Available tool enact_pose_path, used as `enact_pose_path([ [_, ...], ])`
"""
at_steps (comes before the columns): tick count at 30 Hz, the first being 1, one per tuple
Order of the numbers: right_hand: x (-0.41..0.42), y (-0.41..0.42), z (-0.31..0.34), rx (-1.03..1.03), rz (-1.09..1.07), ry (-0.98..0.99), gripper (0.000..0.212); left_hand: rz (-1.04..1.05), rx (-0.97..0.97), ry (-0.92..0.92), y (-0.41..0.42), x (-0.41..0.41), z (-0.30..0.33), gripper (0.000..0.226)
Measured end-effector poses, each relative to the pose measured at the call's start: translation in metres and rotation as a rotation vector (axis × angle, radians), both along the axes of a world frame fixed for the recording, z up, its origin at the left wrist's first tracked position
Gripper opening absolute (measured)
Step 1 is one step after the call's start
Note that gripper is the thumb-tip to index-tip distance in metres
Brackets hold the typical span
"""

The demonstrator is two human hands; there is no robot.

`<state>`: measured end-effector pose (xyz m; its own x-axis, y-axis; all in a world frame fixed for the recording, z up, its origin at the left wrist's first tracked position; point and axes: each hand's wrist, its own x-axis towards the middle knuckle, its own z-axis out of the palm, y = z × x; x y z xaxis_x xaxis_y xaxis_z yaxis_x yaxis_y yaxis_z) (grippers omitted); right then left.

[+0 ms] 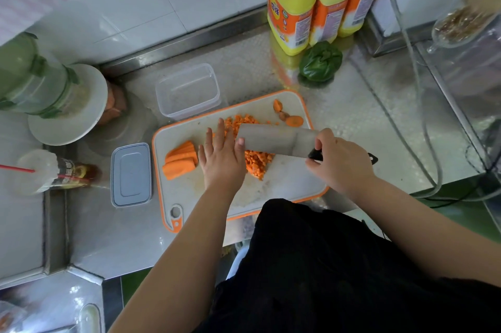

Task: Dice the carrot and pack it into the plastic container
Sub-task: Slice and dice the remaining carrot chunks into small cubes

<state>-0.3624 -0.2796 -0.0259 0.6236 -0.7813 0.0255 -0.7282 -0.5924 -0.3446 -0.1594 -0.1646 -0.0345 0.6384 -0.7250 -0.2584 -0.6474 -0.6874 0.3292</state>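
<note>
A white cutting board with an orange rim (284, 183) lies on the steel counter. A heap of diced carrot (256, 160) sits at its middle, partly under a cleaver blade (276, 141). My right hand (339, 159) grips the cleaver's black handle. My left hand (221, 155) lies flat with straight fingers against the dice, its thumb touching the blade's tip. A fan of carrot slabs (180, 157) rests on the board's left. Carrot end pieces (288, 115) lie at the far right corner. The clear plastic container (187, 91) stands empty behind the board.
The container's grey lid (131, 174) lies left of the board. Yellow oil jugs (314, 1) and a leafy green vegetable (320, 64) stand at the back. A blender (48, 91) and a bottle (67, 172) occupy the left. Cables (425, 126) run along the right.
</note>
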Motion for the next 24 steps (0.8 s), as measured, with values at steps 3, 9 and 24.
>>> enact_pose_path([
  [3, -0.001, -0.001, 0.006, 0.124, -0.067, 0.002, 0.031, 0.082, -0.245, 0.053, 0.004, 0.003, 0.003, 0.042],
  [9, 0.013, 0.008, 0.018, 0.361, -0.180, -0.047, 0.028, 0.087, -0.492, 0.077, 0.011, 0.011, 0.003, 0.023],
  [24, 0.046, 0.036, 0.023, 0.665, -0.272, -0.197, 0.030, -0.243, -0.252, -0.098, 0.047, 0.024, -0.006, 0.048],
])
